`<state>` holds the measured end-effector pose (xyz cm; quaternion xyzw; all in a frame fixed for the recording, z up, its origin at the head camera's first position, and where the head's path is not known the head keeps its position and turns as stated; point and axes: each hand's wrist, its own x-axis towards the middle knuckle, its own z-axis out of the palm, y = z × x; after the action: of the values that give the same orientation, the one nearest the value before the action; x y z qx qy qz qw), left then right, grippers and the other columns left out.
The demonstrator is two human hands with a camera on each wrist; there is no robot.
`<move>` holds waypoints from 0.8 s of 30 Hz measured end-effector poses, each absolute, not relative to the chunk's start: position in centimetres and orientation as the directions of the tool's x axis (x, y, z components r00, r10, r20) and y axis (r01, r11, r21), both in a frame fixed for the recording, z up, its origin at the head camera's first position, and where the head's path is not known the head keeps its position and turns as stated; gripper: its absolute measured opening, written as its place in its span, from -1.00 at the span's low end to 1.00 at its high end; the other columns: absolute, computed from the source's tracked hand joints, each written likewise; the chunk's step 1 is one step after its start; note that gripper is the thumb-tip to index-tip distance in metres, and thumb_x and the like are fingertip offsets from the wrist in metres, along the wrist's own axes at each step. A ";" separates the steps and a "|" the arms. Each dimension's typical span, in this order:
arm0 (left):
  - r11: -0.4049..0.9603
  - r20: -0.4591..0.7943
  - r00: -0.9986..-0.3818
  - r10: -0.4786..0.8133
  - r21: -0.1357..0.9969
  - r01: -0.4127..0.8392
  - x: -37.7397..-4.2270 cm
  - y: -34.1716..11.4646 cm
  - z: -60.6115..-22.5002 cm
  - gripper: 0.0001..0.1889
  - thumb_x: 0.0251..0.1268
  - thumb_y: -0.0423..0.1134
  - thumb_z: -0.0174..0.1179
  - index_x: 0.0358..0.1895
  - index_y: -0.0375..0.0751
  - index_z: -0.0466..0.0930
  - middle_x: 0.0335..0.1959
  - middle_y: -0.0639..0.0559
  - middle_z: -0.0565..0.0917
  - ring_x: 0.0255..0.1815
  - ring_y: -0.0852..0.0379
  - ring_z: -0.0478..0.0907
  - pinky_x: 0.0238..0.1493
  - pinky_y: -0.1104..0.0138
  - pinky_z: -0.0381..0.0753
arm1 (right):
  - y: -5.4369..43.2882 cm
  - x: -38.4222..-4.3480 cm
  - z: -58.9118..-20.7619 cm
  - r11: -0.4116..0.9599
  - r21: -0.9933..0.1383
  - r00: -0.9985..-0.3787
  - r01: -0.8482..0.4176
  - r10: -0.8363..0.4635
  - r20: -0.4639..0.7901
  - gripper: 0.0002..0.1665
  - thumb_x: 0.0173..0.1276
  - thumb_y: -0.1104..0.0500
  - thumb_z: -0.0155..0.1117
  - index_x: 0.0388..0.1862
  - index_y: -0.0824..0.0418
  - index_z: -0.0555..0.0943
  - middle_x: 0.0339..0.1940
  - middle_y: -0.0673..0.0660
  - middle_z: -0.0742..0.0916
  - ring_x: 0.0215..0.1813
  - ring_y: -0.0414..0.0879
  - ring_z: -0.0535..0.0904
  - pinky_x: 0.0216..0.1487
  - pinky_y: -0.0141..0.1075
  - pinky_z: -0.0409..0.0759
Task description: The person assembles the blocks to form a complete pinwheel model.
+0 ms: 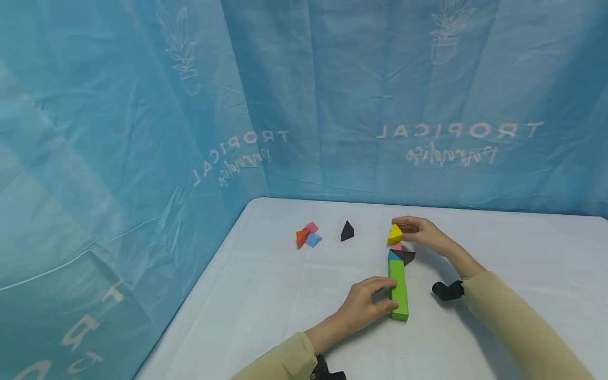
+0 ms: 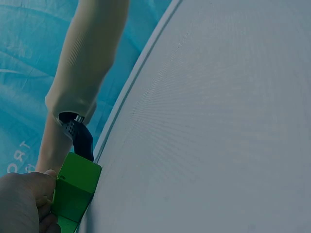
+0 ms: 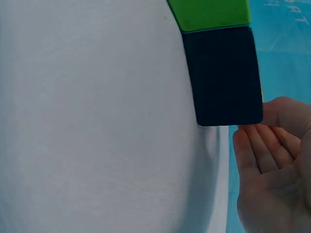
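While a blue curtain (image 1: pixel 332 105) is hanging behind it, a white table (image 1: pixel 285 274) is bearing all the blocks. Taking the paired green blocks (image 1: pixel 398 290) as the clock's centre, the right hand (image 1: pixel 423 232) is sitting at one o'clock, narrowed to a pinch on the yellow triangle (image 1: pixel 395 235); the left hand (image 1: pixel 363 306) is resting at nine o'clock, thumb and fingers spread, touching the green side. Those green blocks are lying end to end, with the dark brown triangle (image 1: pixel 404 256) and light-blue triangle (image 1: pixel 392 256) adjoining at twelve. This stretch is appearing settled, by my judgement. Yellow is not yet being released; its contact with the partly hidden pink piece (image 1: pixel 397 246) is remaining undetermined. Four blocks are lying outside the line: the black block (image 1: pixel 348 231) between ten and eleven, and orange (image 1: pixel 302 238), blue (image 1: pixel 313 240) and rose (image 1: pixel 311 227) blocks clustering at ten.
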<state>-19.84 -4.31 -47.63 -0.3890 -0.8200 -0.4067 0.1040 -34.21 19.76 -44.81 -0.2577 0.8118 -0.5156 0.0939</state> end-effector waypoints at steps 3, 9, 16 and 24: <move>0.366 0.476 -0.683 0.554 0.597 0.713 -19.8 -4.3 -47.6 -0.60 0.21 -0.20 0.30 0.10 -0.24 0.55 0.07 0.03 0.59 0.13 0.31 0.45 0.13 0.53 0.38 | 19.9 -34.3 -45.3 0.313 -0.885 -0.825 -0.345 -0.551 0.127 -0.42 0.36 0.25 0.17 0.31 0.43 0.33 0.25 0.40 0.46 0.25 0.20 0.39 0.11 -0.25 0.52; 0.379 0.486 -0.673 0.558 0.572 0.727 -19.8 -4.4 -47.5 -0.61 0.22 -0.21 0.29 0.10 -0.24 0.56 0.07 0.04 0.60 0.13 0.30 0.46 0.13 0.53 0.37 | 20.2 -34.5 -45.3 0.311 -0.908 -0.840 -0.280 -0.537 0.075 -0.43 0.42 0.23 0.09 0.35 0.40 0.29 0.31 0.38 0.40 0.32 0.25 0.29 0.28 0.06 0.29; 0.378 0.487 -0.671 0.559 0.571 0.729 -19.9 -4.4 -47.5 -0.61 0.22 -0.21 0.29 0.10 -0.24 0.55 0.07 0.04 0.59 0.13 0.31 0.45 0.13 0.54 0.37 | 19.9 -35.0 -44.9 0.403 -0.879 -0.894 -0.255 -0.444 0.056 -0.41 0.46 -0.02 0.06 0.30 0.34 0.39 0.26 0.33 0.48 0.28 0.23 0.32 0.31 0.19 0.16; 0.371 0.480 -0.672 0.564 0.580 0.726 -19.8 -4.4 -47.5 -0.60 0.23 -0.20 0.29 0.10 -0.26 0.55 0.07 0.01 0.59 0.14 0.30 0.45 0.16 0.52 0.36 | 19.7 -35.1 -45.7 0.431 -0.875 -0.900 -0.218 -0.435 0.010 -0.43 0.43 0.00 0.13 0.25 0.35 0.45 0.22 0.34 0.51 0.21 0.21 0.38 0.29 0.19 0.20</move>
<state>-19.83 -4.41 -47.52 -0.3925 -0.8218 -0.4007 0.1006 -35.07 19.69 -45.70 -0.1946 0.8389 -0.4965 0.1094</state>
